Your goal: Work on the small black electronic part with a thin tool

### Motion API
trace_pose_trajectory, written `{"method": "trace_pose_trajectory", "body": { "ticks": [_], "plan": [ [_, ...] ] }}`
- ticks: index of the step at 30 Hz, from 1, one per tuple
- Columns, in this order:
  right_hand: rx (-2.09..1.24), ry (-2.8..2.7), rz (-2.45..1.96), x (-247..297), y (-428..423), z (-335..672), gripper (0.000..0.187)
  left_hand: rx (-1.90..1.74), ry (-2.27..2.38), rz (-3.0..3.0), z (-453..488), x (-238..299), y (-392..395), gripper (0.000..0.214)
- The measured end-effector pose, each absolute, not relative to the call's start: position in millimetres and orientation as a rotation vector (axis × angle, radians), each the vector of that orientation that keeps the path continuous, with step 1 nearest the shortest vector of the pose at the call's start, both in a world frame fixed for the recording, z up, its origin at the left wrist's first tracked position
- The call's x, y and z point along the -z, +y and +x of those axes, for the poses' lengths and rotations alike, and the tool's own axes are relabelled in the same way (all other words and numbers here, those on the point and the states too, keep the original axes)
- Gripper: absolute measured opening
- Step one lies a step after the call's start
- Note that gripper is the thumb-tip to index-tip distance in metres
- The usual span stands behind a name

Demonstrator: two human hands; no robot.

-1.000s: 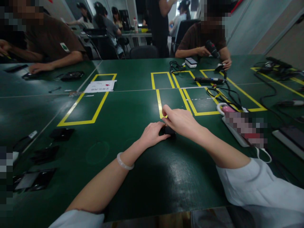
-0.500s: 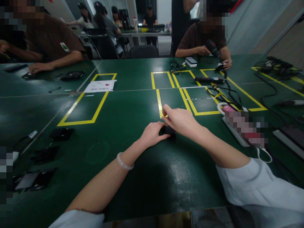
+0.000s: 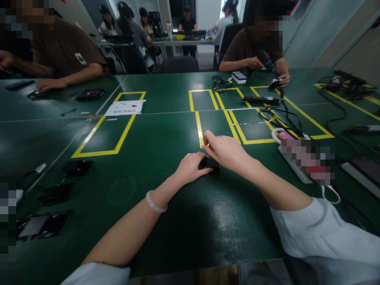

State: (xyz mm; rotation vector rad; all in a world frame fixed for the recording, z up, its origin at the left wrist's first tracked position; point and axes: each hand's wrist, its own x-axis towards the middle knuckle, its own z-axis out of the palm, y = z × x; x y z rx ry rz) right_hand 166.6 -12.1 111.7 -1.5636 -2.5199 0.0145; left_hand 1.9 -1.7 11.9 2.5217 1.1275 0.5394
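Observation:
Both of my hands meet over a small black object [image 3: 212, 163] lying on the green table [image 3: 166, 221] near the middle. My left hand [image 3: 190, 168] curls its fingers against the object's left end, and a pale bangle circles that wrist. My right hand [image 3: 227, 150] lies over the object from above and the right, fingers bent down around it. Most of the object is hidden under the two hands.
Yellow tape rectangles [image 3: 103, 130] mark the table. Black flat parts [image 3: 77, 167] lie at the left. A white power strip [image 3: 292, 164], cables [image 3: 282, 116] and a flat device [image 3: 360, 176] sit at the right. Two people work at the far side, one holding a black tool [image 3: 265, 60].
My hands and the black object have stayed in place. Only people in the background have shifted.

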Motion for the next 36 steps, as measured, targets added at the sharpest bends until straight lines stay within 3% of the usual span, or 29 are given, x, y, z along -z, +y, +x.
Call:
{"method": "trace_pose_trajectory", "body": {
  "ticks": [36],
  "plan": [
    [-0.055, -2.538, -1.564, -114.4, -12.3, 166.9, 0.020, -0.538, 1.140, 2.508, 1.2, -11.4, -1.5, 0.046]
  ]
}}
